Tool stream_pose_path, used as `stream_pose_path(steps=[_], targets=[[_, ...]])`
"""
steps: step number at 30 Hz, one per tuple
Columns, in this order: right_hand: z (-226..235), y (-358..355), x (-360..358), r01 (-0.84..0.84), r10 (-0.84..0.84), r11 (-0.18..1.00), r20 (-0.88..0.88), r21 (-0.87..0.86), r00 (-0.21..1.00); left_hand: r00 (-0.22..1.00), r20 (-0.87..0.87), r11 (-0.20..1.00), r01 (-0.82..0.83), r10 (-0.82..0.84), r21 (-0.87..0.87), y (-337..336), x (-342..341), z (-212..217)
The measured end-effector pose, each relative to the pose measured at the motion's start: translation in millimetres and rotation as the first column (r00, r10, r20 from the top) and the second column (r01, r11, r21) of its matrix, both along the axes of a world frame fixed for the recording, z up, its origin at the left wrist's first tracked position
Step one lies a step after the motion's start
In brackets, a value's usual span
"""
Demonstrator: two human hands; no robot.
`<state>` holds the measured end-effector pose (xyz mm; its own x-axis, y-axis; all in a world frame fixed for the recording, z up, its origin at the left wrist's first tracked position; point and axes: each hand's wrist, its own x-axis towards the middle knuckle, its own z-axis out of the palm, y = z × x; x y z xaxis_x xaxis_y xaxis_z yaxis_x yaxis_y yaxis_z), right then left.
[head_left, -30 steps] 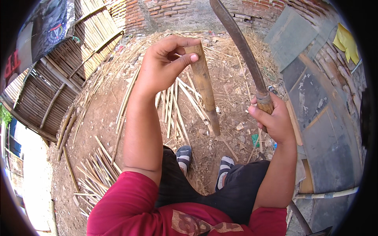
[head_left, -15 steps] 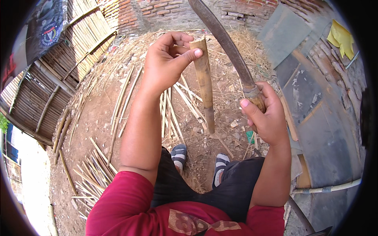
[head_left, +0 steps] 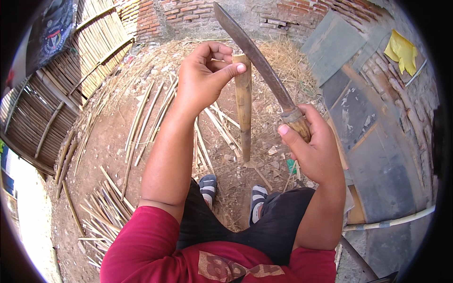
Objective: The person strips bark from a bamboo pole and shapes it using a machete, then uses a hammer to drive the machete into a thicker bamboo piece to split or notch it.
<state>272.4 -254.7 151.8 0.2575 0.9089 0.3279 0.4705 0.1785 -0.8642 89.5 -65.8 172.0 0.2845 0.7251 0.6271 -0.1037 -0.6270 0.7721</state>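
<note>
- Left hand (head_left: 203,78) grip closed round the top of an upright, round bamboo stick (head_left: 243,108).
- Right hand (head_left: 314,146) grip wrapped on the wooden handle of a long, dull curved blade (head_left: 252,54).

A bare dirt floor (head_left: 118,141) lies in bright daylight, strewn with dry straw (head_left: 288,61) and thin bamboo strips (head_left: 146,118). More split strips are heaped at the lower left (head_left: 101,212). A red brick wall (head_left: 188,12) with a grey plastered patch closes the far side. Along the left runs a fence of bamboo slats (head_left: 42,118). On the right lean grey, weathered boards (head_left: 373,146), with a yellow cloth (head_left: 401,49) above them.
</note>
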Motion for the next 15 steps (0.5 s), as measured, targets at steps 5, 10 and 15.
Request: stream_pose_path(steps=[5, 10, 15], targets=[[14, -11, -6, -0.017, 0.02, 0.995, 0.027, -0.096, 0.999, 1.0, -0.009, 1.0, -0.015, 0.015, 0.022, -2, 0, 0], [25, -16, -18, -0.201, 0.185, 0.979, -0.256, -0.039, 0.949, 0.994, 0.085, 0.995, -0.078, 0.072, 0.067, -2, 5, -3], [38, -3, -38, -0.231, 0.187, 0.969, -0.358, -0.084, 0.915, 0.912, 0.041, 0.912, -0.41, 0.408, 0.036, -9, -5, -18]])
